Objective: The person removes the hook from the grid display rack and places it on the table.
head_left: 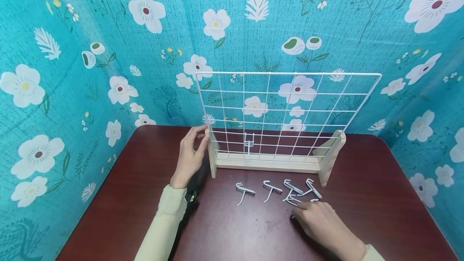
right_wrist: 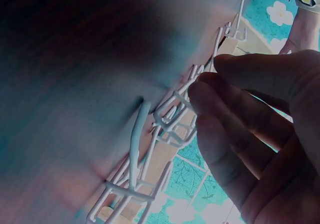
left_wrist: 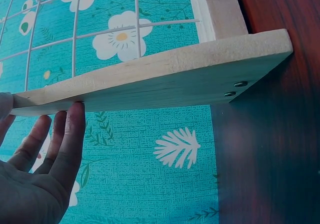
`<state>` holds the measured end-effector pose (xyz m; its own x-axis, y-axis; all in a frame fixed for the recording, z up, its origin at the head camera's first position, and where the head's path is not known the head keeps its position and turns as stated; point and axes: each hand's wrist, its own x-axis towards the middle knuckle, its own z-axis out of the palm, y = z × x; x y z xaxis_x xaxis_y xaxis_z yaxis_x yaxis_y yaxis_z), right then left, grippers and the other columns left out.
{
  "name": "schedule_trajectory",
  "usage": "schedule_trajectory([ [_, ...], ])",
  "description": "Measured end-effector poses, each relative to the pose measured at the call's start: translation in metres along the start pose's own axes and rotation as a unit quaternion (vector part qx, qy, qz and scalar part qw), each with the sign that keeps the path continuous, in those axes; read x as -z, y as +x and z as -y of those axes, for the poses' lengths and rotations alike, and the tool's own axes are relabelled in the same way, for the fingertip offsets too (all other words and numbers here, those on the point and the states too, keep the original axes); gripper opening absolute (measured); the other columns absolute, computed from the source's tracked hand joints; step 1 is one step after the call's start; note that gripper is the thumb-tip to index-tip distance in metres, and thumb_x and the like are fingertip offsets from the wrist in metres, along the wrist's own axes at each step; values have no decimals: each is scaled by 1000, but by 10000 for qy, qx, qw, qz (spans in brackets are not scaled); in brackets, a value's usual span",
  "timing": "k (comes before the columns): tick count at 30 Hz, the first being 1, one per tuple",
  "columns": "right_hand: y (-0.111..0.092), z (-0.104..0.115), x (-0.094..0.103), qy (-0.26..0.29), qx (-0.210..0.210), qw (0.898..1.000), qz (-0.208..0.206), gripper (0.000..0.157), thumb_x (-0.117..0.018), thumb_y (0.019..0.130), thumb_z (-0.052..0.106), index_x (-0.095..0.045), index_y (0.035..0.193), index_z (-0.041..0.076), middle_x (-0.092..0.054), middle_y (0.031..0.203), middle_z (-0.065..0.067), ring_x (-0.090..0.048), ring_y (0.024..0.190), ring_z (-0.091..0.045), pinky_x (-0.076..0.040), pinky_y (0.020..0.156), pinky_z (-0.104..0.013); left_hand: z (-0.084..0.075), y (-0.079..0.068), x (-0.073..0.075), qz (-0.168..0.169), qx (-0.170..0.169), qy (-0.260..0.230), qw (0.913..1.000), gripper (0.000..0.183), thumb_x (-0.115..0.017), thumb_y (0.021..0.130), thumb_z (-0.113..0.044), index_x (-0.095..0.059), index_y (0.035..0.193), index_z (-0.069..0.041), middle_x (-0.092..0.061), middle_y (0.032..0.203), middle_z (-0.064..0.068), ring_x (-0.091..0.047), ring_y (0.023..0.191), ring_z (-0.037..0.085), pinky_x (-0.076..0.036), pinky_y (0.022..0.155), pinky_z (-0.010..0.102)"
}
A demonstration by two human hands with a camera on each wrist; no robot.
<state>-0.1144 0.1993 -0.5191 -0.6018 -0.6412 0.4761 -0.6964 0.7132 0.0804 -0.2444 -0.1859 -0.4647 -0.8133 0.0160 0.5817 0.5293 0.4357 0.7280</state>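
A white wire grid [head_left: 290, 74] stands upright in a pale wooden base with two end panels. My left hand [head_left: 190, 152] holds the upper part of the left end panel [left_wrist: 165, 66], thumb on one side and fingertips against its outer face. One white metal hook [head_left: 249, 144] hangs low on the grid. Several more hooks [head_left: 245, 190] lie on the table in front of the base. My right hand [head_left: 324, 220] is over the nearest hooks at the right, its fingers loosely bent. In the right wrist view, hooks [right_wrist: 135, 149] show beside the fingertips, none visibly gripped.
The dark red-brown table [head_left: 145, 164] has rounded far corners. Behind it and at both sides hangs a teal floral cloth [head_left: 174, 23]. The right end panel [head_left: 331, 158] stands just beyond the right-hand hooks. A dark device [head_left: 192, 197] is strapped at my left wrist.
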Motion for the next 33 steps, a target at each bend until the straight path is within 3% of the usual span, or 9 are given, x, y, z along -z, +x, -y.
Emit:
schedule_trajectory([
  [4,1,1,-1,-119,-22,9997,190,33,-84,70,16,-55,61,25,-60,60,11,-50,47,-16,-28,41,-32,-2,1,1,4,43,20,10000,29,-65,104,-14,-67,133,-12,-72,122,9,-71,105,21,-57,76,19],
  [11,0,2,-2,-107,-27,9991,398,36,-85,70,14,-53,59,25,-58,57,12,-49,46,-15,-27,42,-31,-3,-2,-1,-15,227,112,9997,31,-66,102,-8,-66,132,-5,-71,121,16,-71,104,27,-61,73,34],
  [17,1,4,-2,-75,-96,9985,529,37,-87,72,17,-53,58,24,-57,57,12,-51,47,-15,-28,41,-31,-25,-3,2,-42,221,59,9997,29,-64,102,-4,-65,130,2,-70,120,20,-70,102,33,-55,75,15],
  [21,1,4,-2,-48,-80,9982,587,37,-88,72,18,-53,59,24,-57,57,11,-52,46,-15,-30,41,-32,-37,-2,3,-30,140,15,9999,28,-63,102,-3,-65,129,4,-70,118,20,-70,101,33,-53,74,9],
  [28,2,3,-3,29,-63,9977,672,36,-88,72,15,-56,59,24,-58,57,11,-54,47,-13,-31,40,-30,-7,-2,-3,-53,181,38,9998,29,-64,102,-4,-66,131,1,-70,118,20,-70,101,31,-52,72,9],
  [33,2,3,-3,55,-74,9968,791,33,-86,73,12,-58,60,23,-57,58,10,-55,48,-14,-32,40,-30,-2,-1,-2,-15,128,37,9999,29,-66,103,-10,-67,132,-8,-72,120,13,-71,102,24,-58,73,18],
])
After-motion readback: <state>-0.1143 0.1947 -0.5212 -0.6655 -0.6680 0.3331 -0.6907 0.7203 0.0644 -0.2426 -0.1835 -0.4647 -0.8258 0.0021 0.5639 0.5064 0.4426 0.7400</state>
